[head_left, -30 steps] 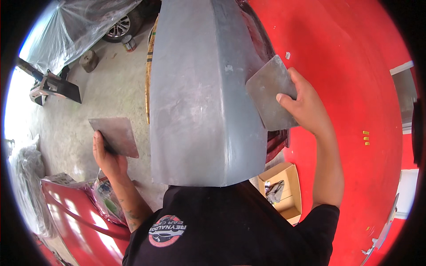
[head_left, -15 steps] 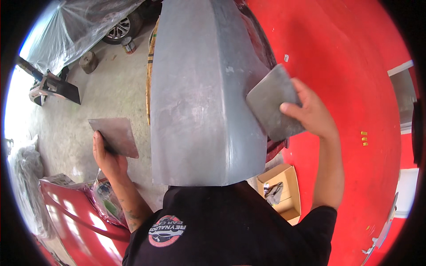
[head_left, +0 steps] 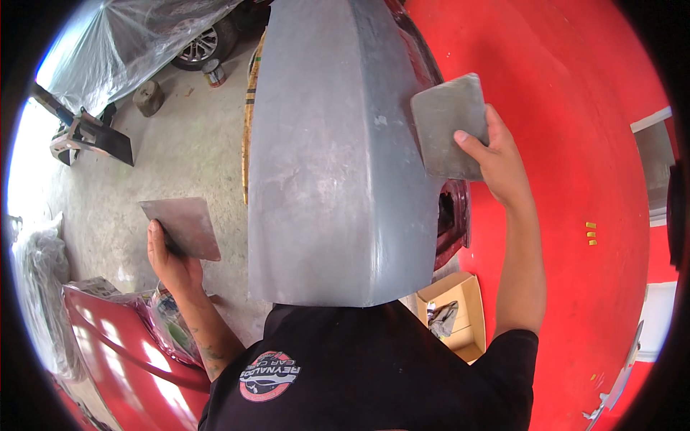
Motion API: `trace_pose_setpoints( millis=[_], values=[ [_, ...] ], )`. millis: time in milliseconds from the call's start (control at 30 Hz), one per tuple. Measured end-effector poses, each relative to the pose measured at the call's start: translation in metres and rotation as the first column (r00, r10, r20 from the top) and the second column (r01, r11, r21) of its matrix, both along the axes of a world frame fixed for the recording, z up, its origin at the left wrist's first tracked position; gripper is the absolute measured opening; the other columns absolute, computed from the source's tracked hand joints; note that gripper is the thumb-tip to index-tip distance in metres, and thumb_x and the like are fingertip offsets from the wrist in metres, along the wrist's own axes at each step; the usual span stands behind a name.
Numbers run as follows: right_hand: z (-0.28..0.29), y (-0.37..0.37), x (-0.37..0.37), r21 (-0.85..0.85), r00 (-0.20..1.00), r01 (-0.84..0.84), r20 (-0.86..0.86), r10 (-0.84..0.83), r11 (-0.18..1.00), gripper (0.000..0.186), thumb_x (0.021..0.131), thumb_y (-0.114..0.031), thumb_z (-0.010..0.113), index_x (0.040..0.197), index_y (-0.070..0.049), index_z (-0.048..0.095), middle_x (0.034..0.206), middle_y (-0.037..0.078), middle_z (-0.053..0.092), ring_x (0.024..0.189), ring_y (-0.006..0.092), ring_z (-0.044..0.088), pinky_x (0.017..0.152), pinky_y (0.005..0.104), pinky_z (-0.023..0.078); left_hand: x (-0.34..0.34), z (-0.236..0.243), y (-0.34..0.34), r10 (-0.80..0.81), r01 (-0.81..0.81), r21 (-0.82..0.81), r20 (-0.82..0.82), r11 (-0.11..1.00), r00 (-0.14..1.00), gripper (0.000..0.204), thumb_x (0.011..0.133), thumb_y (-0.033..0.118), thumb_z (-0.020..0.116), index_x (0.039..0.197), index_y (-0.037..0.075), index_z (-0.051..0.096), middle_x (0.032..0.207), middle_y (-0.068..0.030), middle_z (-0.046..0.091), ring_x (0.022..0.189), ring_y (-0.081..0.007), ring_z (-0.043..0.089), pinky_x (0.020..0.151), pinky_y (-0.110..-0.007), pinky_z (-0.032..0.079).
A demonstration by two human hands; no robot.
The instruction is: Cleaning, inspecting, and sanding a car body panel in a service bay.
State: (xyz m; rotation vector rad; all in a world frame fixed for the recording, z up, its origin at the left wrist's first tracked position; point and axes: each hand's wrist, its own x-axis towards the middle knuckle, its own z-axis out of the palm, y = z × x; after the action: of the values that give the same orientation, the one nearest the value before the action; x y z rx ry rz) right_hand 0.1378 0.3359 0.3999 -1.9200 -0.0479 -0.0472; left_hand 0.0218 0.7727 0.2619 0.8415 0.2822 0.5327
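Observation:
A thin rectangular metal spreader (head_left: 188, 224) is pinched in my left hand (head_left: 175, 266), off to the left of the panel. My right hand (head_left: 505, 164) grips a second, grey flat spreader (head_left: 451, 122), thumb on top and fingers hidden beneath. That one is at the right side of the grey car body panel (head_left: 316, 165), overlapping its edge in view; whether it touches I cannot tell. The panel stretches away from my chest, with a smooth, patchy grey surface and a lengthwise crease. Dark red parts (head_left: 451, 223) show under its right side.
An open cardboard box (head_left: 468, 309) with a crumpled item sits low right of the panel. On the left are a glossy red panel (head_left: 129, 345), a dark metal stand (head_left: 90, 140), a stump-like block (head_left: 148, 98), a can (head_left: 213, 72) and plastic sheeting (head_left: 115, 57). A red wall (head_left: 553, 144) rises right.
My right hand has moved away from me along the panel's right side with its spreader, uncovering the dark red part. My left hand has barely shifted.

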Motion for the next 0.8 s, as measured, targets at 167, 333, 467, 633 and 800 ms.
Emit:
trace_pose_setpoints(
  millis=[167,333,467,633,800],
  values=[
    [0.017,0.02,0.028,-0.31,0.979,-0.201,-0.025,0.204,0.929,0.041,0.084,-0.016,0.063,0.119,0.002,0.05,0.106,0.012,0.062,0.099,0.0187,0.059,0.088,0.0331,0.045,0.005,0.001,-0.006,-0.046,0.046,0.011,0.0,0.999,0.999,0.02,0.098,0.019,0.051,0.105,0.001,0.058,0.102,-0.0071,0.063,0.094,-0.0164,0.06,0.085,-0.032,0.05],
    [0.022,0.039,0.058,-0.436,0.961,-0.247,0.001,0.276,0.865,0.04,0.083,-0.017,0.064,0.116,0.002,0.051,0.105,0.014,0.063,0.098,0.0213,0.06,0.087,0.034,0.045,0.01,0.0,-0.011,-0.034,0.035,0.041,-0.022,0.999,0.999,0.021,0.098,0.02,0.052,0.104,0.002,0.059,0.1,-0.0068,0.063,0.092,-0.0155,0.06,0.082,-0.031,0.05],
    [0.036,0.049,0.047,-0.522,0.825,-0.55,-0.219,0.522,0.652,0.038,0.082,-0.017,0.063,0.113,0.003,0.052,0.106,0.015,0.063,0.098,0.0242,0.061,0.085,0.036,0.046,0.009,-0.008,-0.004,-0.027,0.027,0.022,-0.039,0.999,0.999,0.02,0.098,0.02,0.052,0.104,0.002,0.059,0.1,-0.0067,0.064,0.091,-0.0152,0.061,0.082,-0.031,0.05],
    [0.05,0.064,0.067,-0.635,0.876,-0.47,-0.25,0.412,0.613,0.044,0.079,-0.012,0.064,0.118,0.002,0.051,0.099,0.011,0.064,0.096,0.0189,0.059,0.087,0.0353,0.046,0.016,-0.014,-0.004,-0.068,0.068,-0.013,-0.006,0.998,0.998,0.019,0.098,0.02,0.052,0.102,0.003,0.058,0.099,-0.0068,0.064,0.091,-0.0154,0.061,0.082,-0.03,0.05],
    [0.049,0.077,0.046,-0.773,0.777,-0.528,-0.271,0.569,0.352,0.041,0.08,-0.011,0.063,0.117,0.003,0.051,0.098,0.013,0.064,0.089,0.019,0.063,0.079,0.0332,0.049,0.018,-0.009,-0.01,-0.065,0.065,0.025,-0.025,0.998,0.998,0.017,0.098,0.019,0.051,0.1,0.003,0.058,0.098,-0.006,0.064,0.091,-0.0156,0.061,0.082,-0.03,0.05]
  ],
)
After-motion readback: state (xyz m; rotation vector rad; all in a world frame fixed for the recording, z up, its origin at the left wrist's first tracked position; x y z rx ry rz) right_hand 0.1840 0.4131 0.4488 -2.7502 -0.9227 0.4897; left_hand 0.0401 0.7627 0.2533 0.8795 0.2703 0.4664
